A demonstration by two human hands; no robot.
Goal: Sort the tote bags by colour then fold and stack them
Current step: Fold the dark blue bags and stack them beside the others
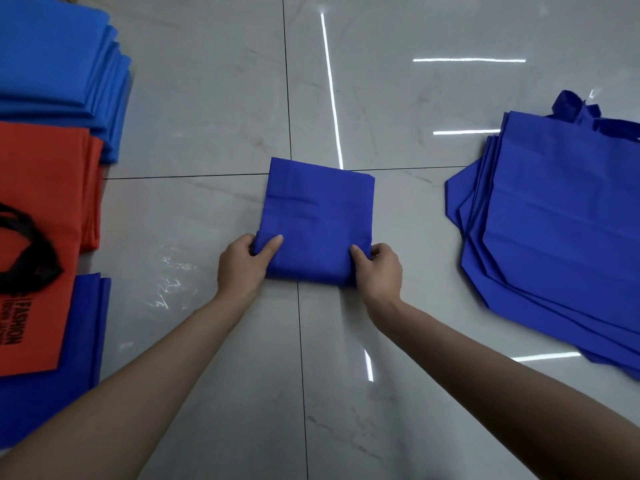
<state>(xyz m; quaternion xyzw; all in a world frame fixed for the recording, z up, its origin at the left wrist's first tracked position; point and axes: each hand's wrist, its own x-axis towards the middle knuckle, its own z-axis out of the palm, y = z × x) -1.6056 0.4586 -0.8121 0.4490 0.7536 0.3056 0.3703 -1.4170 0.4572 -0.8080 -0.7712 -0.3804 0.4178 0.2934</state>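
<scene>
A folded dark blue tote bag (317, 216) lies on the tiled floor in the middle. My left hand (242, 268) grips its near left corner, thumb on top. My right hand (379, 271) grips its near right corner in the same way. At the right lies a pile of unfolded dark blue tote bags (561, 230), their handles at the far end. At the far left sits a stack of lighter blue bags (59, 60). In front of that stack lie orange bags (41, 216) with black handles and black print, resting partly on dark blue bags (52, 393).
The floor is glossy grey marble tile (207, 116) with dark grout lines and bright strip-light reflections. Bare floor lies between the left stacks, the folded bag and the right pile.
</scene>
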